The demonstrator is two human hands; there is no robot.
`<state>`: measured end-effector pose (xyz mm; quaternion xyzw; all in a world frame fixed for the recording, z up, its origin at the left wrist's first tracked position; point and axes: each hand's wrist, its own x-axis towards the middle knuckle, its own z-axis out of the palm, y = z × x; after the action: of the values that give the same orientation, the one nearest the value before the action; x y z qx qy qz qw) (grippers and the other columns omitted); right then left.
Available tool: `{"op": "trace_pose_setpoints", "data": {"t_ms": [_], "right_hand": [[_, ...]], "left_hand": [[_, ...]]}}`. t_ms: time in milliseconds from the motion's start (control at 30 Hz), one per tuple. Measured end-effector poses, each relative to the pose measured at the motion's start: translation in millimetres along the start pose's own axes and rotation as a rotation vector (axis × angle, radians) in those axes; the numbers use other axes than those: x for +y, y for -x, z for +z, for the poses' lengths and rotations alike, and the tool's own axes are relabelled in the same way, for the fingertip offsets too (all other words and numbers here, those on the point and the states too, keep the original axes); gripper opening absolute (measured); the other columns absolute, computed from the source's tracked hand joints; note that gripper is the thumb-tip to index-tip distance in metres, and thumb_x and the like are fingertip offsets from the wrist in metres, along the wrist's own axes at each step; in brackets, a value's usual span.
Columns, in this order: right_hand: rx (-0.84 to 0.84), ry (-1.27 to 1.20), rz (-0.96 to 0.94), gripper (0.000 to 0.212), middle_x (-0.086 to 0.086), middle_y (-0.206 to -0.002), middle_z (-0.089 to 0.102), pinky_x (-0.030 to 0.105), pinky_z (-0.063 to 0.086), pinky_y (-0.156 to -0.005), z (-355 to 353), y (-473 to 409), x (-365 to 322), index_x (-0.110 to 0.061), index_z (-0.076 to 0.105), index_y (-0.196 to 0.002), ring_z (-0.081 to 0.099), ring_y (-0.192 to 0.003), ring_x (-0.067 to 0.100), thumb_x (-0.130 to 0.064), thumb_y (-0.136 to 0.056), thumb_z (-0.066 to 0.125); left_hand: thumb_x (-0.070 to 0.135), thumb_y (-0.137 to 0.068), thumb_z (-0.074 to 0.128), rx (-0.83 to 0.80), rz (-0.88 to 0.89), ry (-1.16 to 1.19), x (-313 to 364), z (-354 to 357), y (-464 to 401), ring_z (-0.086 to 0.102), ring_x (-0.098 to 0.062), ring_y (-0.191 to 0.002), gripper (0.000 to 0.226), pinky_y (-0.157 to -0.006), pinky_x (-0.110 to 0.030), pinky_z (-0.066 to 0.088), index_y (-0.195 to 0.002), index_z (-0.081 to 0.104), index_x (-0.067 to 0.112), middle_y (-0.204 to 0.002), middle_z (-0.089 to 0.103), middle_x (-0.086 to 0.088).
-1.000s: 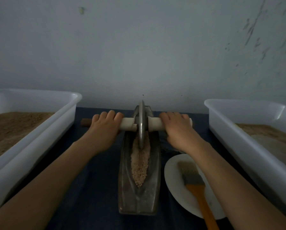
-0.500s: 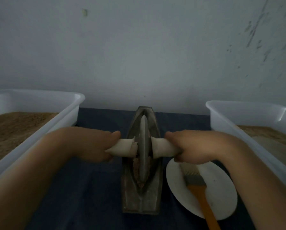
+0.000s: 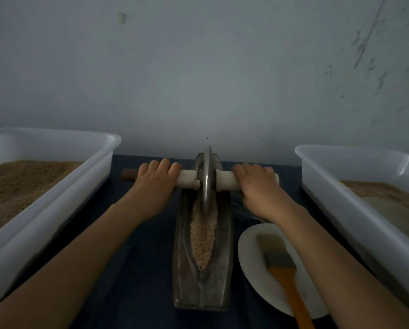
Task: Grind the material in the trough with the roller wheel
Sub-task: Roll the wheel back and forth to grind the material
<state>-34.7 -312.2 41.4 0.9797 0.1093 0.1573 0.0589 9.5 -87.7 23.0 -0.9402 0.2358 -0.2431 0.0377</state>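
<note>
A boat-shaped metal trough [image 3: 182,264] lies lengthwise on the dark blue table, holding a strip of coarse pale ground material [image 3: 202,236]. The metal roller wheel [image 3: 207,179] stands upright in the trough's far end. A white-wrapped axle handle [image 3: 225,180] runs through it to both sides. My left hand [image 3: 155,186] grips the left side of the handle. My right hand [image 3: 260,188] grips the right side. Both arms are stretched forward.
A white plastic bin [image 3: 56,193] with brown powder stands at the left, another white bin [image 3: 336,198] at the right. A white plate [image 3: 253,264] with an orange-handled brush [image 3: 281,264] lies right of the trough. A grey wall rises just behind the table.
Half a second ago the wheel was pulled toward the trough's near end, hiding the material. Both hands have since pushed it back to the far end, as it stood one second ago.
</note>
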Motion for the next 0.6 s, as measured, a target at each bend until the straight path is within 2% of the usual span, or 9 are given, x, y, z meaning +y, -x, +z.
{"op": "trace_pose_setpoints", "data": {"t_ms": [133, 233, 333, 433, 533, 600], "right_hand": [[0.023, 0.016, 0.0, 0.046, 0.005, -0.119, 0.048, 0.034, 0.025, -0.08, 1.4, 2.0, -2.5, -0.014, 0.041, -0.126, 0.042, -0.108, 0.024, -0.008, -0.082, 0.054], [-0.079, 0.003, -0.003, 0.04, 0.006, -0.118, 0.048, 0.033, 0.025, -0.077, -7.8, 7.5, -5.5, -0.014, 0.039, -0.125, 0.044, -0.106, 0.024, -0.009, -0.086, 0.051], [-0.242, -0.026, -0.025, 0.039, 0.006, -0.123, 0.048, 0.032, 0.025, -0.076, -25.6, 14.8, -8.4, -0.014, 0.036, -0.128, 0.046, -0.108, 0.024, -0.011, -0.091, 0.048], [-0.425, -0.08, -0.051, 0.039, 0.005, -0.126, 0.047, 0.027, 0.028, -0.075, -46.6, 23.7, -11.4, -0.014, 0.034, -0.13, 0.048, -0.109, 0.021, -0.011, -0.094, 0.047], [-0.534, -0.103, -0.108, 0.041, 0.006, -0.126, 0.047, 0.023, 0.033, -0.061, -59.7, 31.5, -13.6, -0.011, 0.032, -0.132, 0.049, -0.104, 0.018, -0.012, -0.095, 0.049], [-0.553, -0.107, -0.13, 0.039, 0.007, -0.123, 0.047, 0.021, 0.033, -0.058, -62.0, 34.5, -14.8, -0.011, 0.033, -0.13, 0.046, -0.095, 0.015, -0.013, -0.095, 0.049]], "left_hand": [[0.025, -0.088, 0.055, 0.0, 0.007, 0.03, -0.6, 1.0, 1.9, 0.045, -0.024, -0.102, 0.045, -0.088, -0.036, 0.031, -0.129, 0.039, 0.017, -0.117, 0.046, -0.006], [0.032, -0.092, 0.05, -0.087, 0.029, 0.004, -2.5, -7.6, 6.0, 0.046, -0.022, -0.108, 0.042, -0.091, -0.034, 0.033, -0.128, 0.034, 0.02, -0.122, 0.043, -0.003], [0.034, -0.094, 0.047, -0.302, 0.061, 0.005, -1.5, -29.6, 11.7, 0.045, -0.022, -0.115, 0.044, -0.096, -0.035, 0.034, -0.13, 0.028, 0.019, -0.128, 0.041, -0.003], [0.032, -0.095, 0.045, -0.528, 0.108, 0.048, 2.7, -54.2, 18.1, 0.047, -0.021, -0.112, 0.04, -0.093, -0.033, 0.035, -0.128, 0.027, 0.018, -0.127, 0.042, -0.004], [0.032, -0.095, 0.047, -0.742, 0.129, 0.152, 2.2, -76.2, 22.4, 0.05, -0.015, -0.098, 0.031, -0.085, -0.027, 0.037, -0.119, 0.029, 0.022, -0.116, 0.046, 0.0], [0.032, -0.095, 0.048, -0.816, 0.138, 0.213, 0.3, -85.0, 25.8, 0.048, -0.011, -0.089, 0.026, -0.082, -0.025, 0.037, -0.11, 0.027, 0.026, -0.103, 0.045, 0.005]]}}
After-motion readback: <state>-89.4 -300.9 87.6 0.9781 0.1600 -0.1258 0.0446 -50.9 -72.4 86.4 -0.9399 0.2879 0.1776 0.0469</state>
